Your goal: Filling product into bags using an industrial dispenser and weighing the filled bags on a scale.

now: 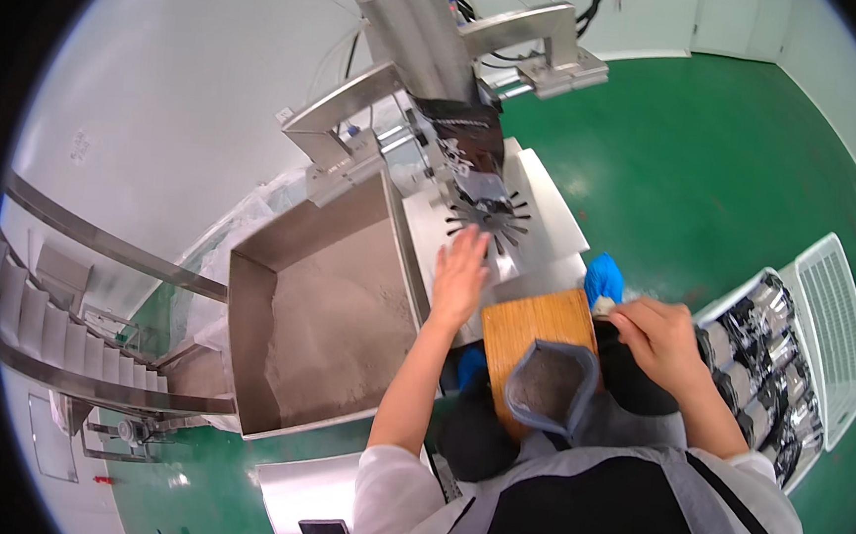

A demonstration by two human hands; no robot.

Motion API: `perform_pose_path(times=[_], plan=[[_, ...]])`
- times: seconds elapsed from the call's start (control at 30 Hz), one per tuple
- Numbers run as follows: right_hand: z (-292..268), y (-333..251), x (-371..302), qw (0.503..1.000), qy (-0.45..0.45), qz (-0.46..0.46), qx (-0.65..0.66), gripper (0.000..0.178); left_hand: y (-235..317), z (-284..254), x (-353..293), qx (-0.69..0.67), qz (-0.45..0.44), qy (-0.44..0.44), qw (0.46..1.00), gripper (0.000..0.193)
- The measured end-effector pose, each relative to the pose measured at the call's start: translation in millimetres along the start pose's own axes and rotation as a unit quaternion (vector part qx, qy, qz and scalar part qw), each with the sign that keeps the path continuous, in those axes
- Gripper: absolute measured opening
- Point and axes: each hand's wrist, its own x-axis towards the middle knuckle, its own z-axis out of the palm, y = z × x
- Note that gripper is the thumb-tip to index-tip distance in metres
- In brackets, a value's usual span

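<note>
Two bare hands are up in my head view, both reaching forward from the lower edge. My left hand (460,274) sits just above centre, its forearm running up from about six o'clock and stretched nearly straight. The palm faces down and the fingers lie flat, held loosely side by side and only slightly fanned, tips pointing to twelve o'clock. They rest at the edge of the white machine plate (551,211), right beside the dark spoked wheel (491,222) that lies at one o'clock from the hand. I cannot tell whether the fingertips press the plate or only hover over it.

My right hand (656,338) is at three o'clock from centre, wrist bent inward, knuckles up, fingers curled together. Thumb and forefinger pinch a small pale piece (603,305) at the hand's nine o'clock side, just above the top edge of the wooden board (533,324). Below that board, at six o'clock, an open grey pouch (551,385) with greyish powder inside rests against my apron.

At nine o'clock from the left hand stands a steel hopper (321,309) holding grey powder. A blue object (603,277) lies at eleven o'clock from the right hand. A white crate (835,335) of shiny packets is at three o'clock.
</note>
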Motion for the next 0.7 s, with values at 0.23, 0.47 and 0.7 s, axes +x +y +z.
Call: perform_pose_path(times=[0.23, 0.47, 0.7], plan=[[-9.9, -9.4, -3.2, 0.976, -0.09, 0.036, 0.195, 0.023, -122.7, -39.4, -138.0, 0.029, -0.648, -0.18, 0.739, 0.052], [72.3, 14.8, 69.4, 0.859, -0.429, -0.241, 0.138, 0.048, 129.8, -91.2, -131.7, -0.236, -0.315, 0.155, 0.906, 0.05], [73.7, -26.1, 52.0, 0.912, -0.388, -0.132, 0.0, 0.03, 254.7, -70.3, -166.8, -0.248, -0.263, 0.121, 0.924, 0.113]])
